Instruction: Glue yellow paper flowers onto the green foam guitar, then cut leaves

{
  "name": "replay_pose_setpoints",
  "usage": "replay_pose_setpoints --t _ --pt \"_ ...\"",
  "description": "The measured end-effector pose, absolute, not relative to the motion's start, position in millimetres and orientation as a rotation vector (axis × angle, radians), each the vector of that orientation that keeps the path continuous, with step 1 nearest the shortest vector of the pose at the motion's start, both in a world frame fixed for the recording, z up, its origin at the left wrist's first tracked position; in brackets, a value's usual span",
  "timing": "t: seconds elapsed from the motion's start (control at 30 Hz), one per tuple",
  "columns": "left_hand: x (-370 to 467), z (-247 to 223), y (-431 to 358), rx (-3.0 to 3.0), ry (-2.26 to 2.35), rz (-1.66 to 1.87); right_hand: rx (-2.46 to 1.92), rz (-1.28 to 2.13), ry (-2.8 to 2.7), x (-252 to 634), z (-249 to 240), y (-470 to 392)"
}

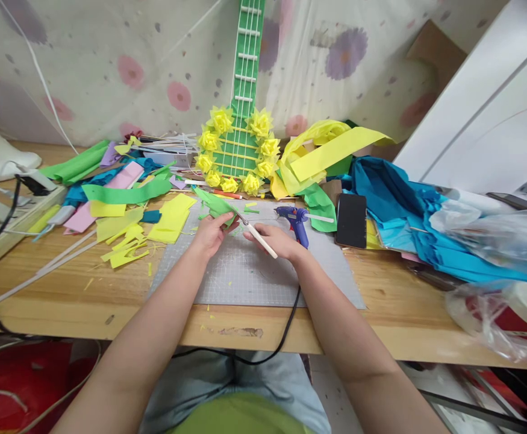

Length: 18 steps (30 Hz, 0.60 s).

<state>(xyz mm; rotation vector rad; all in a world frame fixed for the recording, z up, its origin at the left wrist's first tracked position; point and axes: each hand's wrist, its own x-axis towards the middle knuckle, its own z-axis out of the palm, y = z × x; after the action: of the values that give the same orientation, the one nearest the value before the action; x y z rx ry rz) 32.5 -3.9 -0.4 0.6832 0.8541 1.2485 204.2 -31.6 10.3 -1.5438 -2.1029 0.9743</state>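
My left hand (209,235) pinches a piece of green crepe paper (213,203) over the grey cutting mat (240,280). In my right hand (279,239) is a pair of scissors with white handles (263,241), its blades pointing up and left to the edge of the green paper. How far the blades are apart cannot be made out. Small green and yellow scraps lie on the mat near both hands. Just right of my right hand, a blue glue gun (296,217) lies with a glue stick in its back.
A green guitar-shaped craft (238,141) ringed with yellow paper flowers leans at the back. Yellow paper pieces (170,218) and a power strip (19,223) are on the left. A phone (352,220) and blue crepe paper (394,199) lie right. A black cord (290,322) hangs over the front edge.
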Motion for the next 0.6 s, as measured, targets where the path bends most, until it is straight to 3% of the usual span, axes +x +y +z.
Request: replay_pose_setpoints --t 0.6 --pt "19 6 0 0.714 0.951 1.06 -1.401 1.203 -2.076 219 11 -26"
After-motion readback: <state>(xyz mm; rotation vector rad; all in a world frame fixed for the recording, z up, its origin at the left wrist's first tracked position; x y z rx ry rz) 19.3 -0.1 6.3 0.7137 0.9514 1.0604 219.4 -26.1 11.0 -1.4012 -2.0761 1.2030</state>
